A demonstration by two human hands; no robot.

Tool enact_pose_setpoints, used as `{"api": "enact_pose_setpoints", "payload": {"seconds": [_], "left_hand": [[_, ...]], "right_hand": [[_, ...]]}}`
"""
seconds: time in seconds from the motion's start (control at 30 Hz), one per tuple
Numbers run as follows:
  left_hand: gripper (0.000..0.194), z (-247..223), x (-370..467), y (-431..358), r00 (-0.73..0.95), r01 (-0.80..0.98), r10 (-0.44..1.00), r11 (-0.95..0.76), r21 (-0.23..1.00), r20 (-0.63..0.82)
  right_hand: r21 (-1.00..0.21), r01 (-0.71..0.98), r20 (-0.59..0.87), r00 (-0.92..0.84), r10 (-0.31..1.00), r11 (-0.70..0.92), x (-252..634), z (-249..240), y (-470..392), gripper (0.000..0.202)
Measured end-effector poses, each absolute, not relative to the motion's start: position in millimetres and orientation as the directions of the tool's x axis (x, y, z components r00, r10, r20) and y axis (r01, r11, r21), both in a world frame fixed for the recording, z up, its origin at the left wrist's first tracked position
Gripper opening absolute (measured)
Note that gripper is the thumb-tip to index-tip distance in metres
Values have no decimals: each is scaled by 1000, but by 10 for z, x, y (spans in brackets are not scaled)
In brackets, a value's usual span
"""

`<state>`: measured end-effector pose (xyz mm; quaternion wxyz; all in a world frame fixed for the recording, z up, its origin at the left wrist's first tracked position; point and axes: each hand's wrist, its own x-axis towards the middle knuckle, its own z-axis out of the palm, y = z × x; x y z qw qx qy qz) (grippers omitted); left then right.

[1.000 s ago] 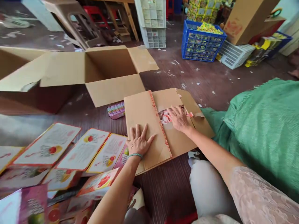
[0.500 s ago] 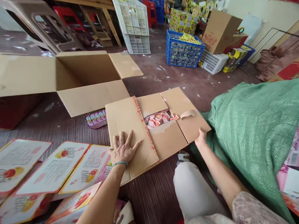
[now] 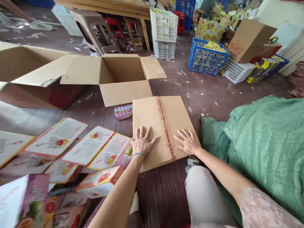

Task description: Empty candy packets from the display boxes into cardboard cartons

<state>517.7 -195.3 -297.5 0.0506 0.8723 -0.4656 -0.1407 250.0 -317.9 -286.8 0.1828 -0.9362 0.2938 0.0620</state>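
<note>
A brown cardboard box (image 3: pixel 148 110) stands in front of me with its top flaps folded down, their edges meeting along a seam with red printed tape. My left hand (image 3: pixel 142 141) lies flat on the left flap, fingers spread, a green bracelet at the wrist. On the right flap rests my right hand (image 3: pixel 186 142), also flat with fingers apart. The flaps hide the box's contents. Beside its left edge, a small purple carton of little packs (image 3: pixel 123 112) sits on the floor.
An open cardboard box (image 3: pixel 125 93) stands behind, with another open carton (image 3: pixel 35 74) farther left. Printed fruit boxes (image 3: pixel 87 144) are piled at left. A green woven sack (image 3: pixel 263 148) bulges at right. Farther back are a blue crate (image 3: pixel 206 60), white crates (image 3: pixel 163 30) and a stool (image 3: pixel 95 30).
My right hand has brought the right flap down over the opening, covering the small pink packs, and now lies flat on it. The view has swung left.
</note>
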Motion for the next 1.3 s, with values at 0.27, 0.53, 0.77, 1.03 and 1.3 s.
{"api": "enact_pose_setpoints", "payload": {"seconds": [0.27,0.53,0.77,1.03,1.3], "left_hand": [[90,-2854,4678,-1348,853,-241,-383,-892,382,-355],[76,-2975,4383,-1332,956,-195,-249,-935,296,-156],[74,-3358,4488,-1146,951,-302,-307,-903,306,32],[54,-3458,4625,-842,871,-455,-486,-852,258,-69],[78,-3292,5280,-1316,907,-383,-415,-883,272,-69]], "right_hand": [[-127,-861,-140,508,-850,-493,2527,-2996,-3584,85],[-113,-792,-157,610,-776,-600,2754,-3017,-4010,84],[-66,-730,-85,683,-725,-680,3873,-2945,-5007,86],[-165,-755,-2,643,-766,-634,4754,-3072,-5773,100],[-184,-878,86,434,-897,-443,3866,-3073,-5753,84]]}}
